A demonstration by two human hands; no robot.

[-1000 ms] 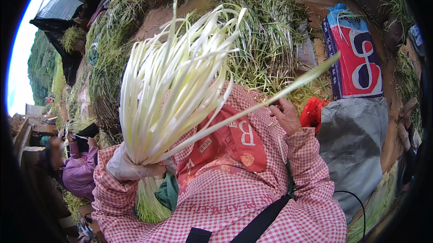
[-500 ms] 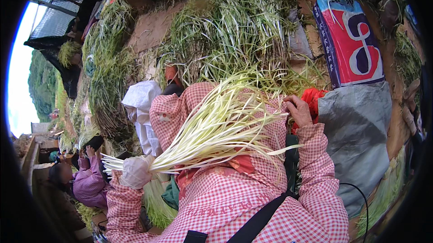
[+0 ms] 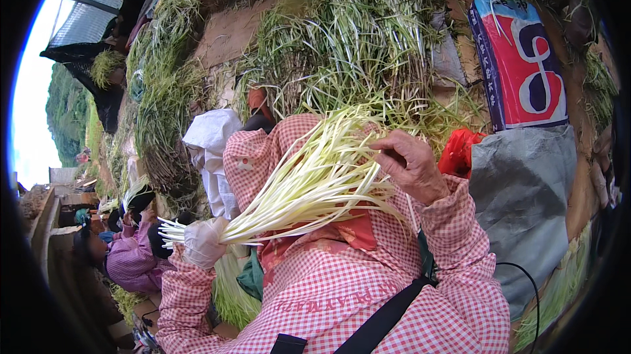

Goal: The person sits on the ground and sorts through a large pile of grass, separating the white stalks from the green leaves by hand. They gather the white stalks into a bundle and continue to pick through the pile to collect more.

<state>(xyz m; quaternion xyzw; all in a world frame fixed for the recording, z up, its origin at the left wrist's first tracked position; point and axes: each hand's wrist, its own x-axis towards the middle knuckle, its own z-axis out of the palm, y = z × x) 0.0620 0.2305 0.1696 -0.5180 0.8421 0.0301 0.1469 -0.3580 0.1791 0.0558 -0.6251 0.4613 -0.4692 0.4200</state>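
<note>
My left hand (image 3: 204, 243), in a thin whitish glove, is closed around the white stem ends of a bunch of pale yellow-green chives (image 3: 309, 190). The bunch slants up to the right across my lap, its long leaves fanning out. At the leaf tips is my bare right hand (image 3: 414, 167), its fingers bent and thumb and forefinger close together against the edge of the bunch. Whatever sits between those fingertips is too small to make out. A red and white checked cloth (image 3: 246, 170) covers my lap and knees beneath the leaves.
Ahead lies a wide heap of uncleaned green chives (image 3: 348, 39), with another heap (image 3: 164, 117) to its left. A red and blue printed sack (image 3: 522, 65) and a grey sheet (image 3: 522, 203) lie on the right. A person in a purple checked top (image 3: 135, 259) sits at the left.
My right hand has moved left and inward, from the far right of the leaf tips onto their edge. The left hand keeps its hold on the bunch. The view has shifted slightly.
</note>
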